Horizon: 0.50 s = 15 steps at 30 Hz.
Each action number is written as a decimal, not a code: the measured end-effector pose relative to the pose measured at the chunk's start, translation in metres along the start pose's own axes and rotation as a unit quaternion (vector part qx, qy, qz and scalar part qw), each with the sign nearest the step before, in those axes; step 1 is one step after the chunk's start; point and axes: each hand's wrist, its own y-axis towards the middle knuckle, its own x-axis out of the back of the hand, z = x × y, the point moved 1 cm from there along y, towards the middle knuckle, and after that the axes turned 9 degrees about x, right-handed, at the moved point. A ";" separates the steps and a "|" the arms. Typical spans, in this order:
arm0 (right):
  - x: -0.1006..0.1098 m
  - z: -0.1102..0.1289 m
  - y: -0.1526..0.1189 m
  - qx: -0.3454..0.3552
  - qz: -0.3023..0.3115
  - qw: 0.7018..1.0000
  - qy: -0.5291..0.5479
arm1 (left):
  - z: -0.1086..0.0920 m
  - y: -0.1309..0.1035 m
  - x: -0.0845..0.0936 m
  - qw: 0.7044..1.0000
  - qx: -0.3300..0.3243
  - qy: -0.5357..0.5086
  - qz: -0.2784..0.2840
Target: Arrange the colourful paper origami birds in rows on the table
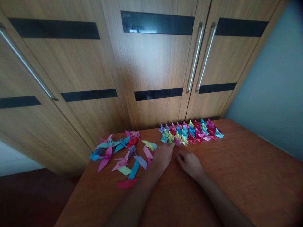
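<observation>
Paper pieces [191, 138], many colours: close rows, far edge of worktop [236, 176], right of centre. Cranes [107, 156] and flat folds [134, 170]: left. Left hand [163, 155]: fingertips at the rows' near edge; I cannot tell whether it grips. Right hand [189, 163]: just right of the left hand, fingers curled in, contents hidden from me.

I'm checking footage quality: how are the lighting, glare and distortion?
In the head view, dim light overall; glare on the wooden door, pale reflections in its upper black strip; door handles splay outward towards the top, suggesting lens stretch; paper shapes slightly soft.
</observation>
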 end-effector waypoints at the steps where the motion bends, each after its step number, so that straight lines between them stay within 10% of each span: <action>1: 0.000 0.000 0.000 0.000 -0.001 1.000 0.000 | -0.001 0.001 0.000 1.000 0.001 0.002 0.000; 15: -0.001 -0.002 0.000 0.003 -0.011 1.000 -0.001 | -0.007 0.006 -0.002 1.000 0.005 0.002 0.000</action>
